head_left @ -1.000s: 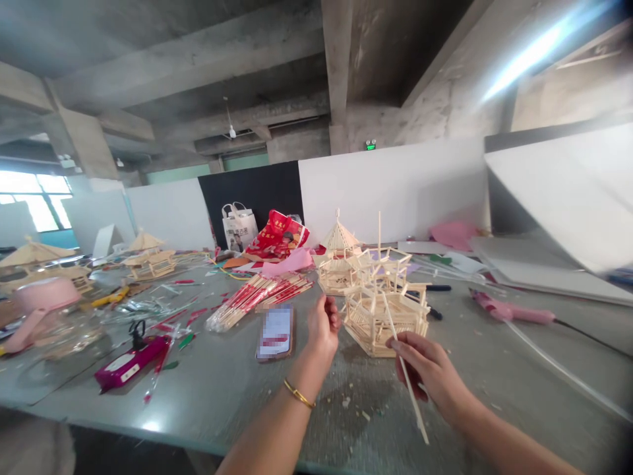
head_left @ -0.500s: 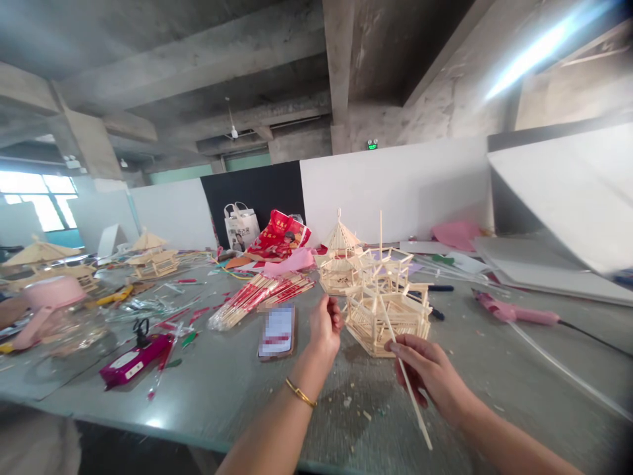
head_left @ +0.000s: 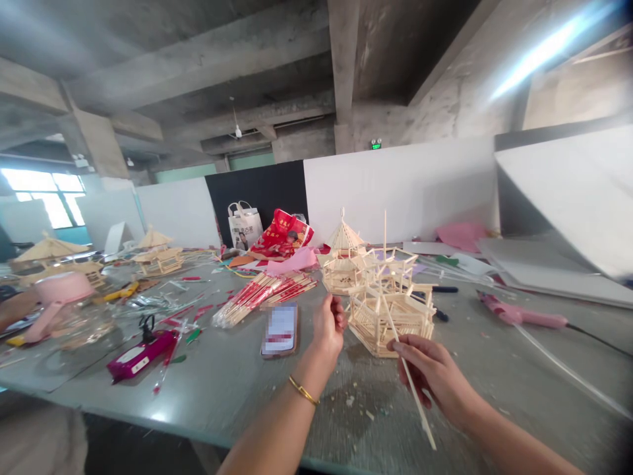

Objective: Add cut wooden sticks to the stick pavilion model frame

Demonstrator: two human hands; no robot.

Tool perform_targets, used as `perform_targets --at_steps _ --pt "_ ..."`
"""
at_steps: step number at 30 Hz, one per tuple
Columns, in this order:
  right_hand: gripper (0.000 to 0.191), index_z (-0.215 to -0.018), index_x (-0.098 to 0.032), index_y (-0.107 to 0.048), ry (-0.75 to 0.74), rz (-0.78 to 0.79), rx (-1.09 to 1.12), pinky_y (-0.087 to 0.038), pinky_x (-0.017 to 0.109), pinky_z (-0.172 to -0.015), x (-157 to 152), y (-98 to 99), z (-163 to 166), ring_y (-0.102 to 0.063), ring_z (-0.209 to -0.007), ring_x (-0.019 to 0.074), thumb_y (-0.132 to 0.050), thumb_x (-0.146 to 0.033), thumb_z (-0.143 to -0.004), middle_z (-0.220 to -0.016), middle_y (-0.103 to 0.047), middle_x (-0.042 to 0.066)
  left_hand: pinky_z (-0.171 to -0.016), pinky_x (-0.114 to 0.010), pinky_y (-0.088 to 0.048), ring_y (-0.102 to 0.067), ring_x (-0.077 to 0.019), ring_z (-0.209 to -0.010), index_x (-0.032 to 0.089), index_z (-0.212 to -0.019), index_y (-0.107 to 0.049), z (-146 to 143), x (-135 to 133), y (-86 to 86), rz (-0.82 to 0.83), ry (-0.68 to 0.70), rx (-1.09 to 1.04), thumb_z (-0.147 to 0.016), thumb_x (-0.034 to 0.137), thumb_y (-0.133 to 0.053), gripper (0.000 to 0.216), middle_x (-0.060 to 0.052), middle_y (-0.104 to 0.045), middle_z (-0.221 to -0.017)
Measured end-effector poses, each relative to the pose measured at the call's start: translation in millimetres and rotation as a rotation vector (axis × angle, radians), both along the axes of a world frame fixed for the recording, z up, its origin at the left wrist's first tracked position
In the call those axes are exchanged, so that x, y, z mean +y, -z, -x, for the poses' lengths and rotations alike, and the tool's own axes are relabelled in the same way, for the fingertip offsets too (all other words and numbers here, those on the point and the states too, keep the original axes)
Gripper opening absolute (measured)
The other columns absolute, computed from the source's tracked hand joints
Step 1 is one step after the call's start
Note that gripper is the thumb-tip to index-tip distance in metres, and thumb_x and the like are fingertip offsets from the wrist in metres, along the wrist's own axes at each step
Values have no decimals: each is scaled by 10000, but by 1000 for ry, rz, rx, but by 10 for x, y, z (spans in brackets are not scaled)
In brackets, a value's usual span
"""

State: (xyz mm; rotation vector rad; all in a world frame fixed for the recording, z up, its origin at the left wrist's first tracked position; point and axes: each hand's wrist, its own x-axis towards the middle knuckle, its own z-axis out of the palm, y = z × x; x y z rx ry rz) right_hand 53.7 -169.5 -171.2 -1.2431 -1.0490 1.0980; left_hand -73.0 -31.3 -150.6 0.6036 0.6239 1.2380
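Observation:
My right hand (head_left: 435, 376) pinches a long, thin wooden stick (head_left: 415, 402) between thumb and fingers. The stick slants from the lower right up across the front of a wooden stick model (head_left: 366, 330), an open frame with railings. My left hand (head_left: 330, 323) is held just left of that model with its fingers curled together; whether something small is in them I cannot make out. Behind stands another stick model, a pavilion (head_left: 345, 241) with a pointed roof. One upright stick (head_left: 385, 231) rises from the frame area.
A phone (head_left: 279, 330) and bundled sticks (head_left: 252, 297) lie to the left, with a magenta power strip (head_left: 141, 356) farther over. On the right rests a pink glue gun (head_left: 524, 315) with its cord. Another person's arm (head_left: 17, 310) shows at far left, beside a pink-lidded jar (head_left: 69, 303).
The whole view has shifted slightly, so everything sits a little farther right. Both hands keep nearly the same pose, and the stick stays in my right hand.

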Motion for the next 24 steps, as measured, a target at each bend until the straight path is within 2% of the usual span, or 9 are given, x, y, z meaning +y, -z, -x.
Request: perform_targets --at_steps 13,24 --pt "320 -713 -184 -497 -7 -11 3 -275 175 -276 -14 -7 15 -407 -307 73 -540 -491 -792 -487 -531 -38 -325 -139 -247 -343 -20 -323 132 -638 -523 -1 -26 1 3 16 -7 -828 240 -542 219 56 -437 -467" --pt "294 -726 -181 -500 -5 -15 21 -262 172 -279 -21 -21 13 -400 -310 72 -553 -460 -802 -480 -536 -36 -325 -148 -222 -326 -21 -314 130 -655 -512 -20 -47 -21 21 49 -25 -862 219 -487 227 60 -428 -456"
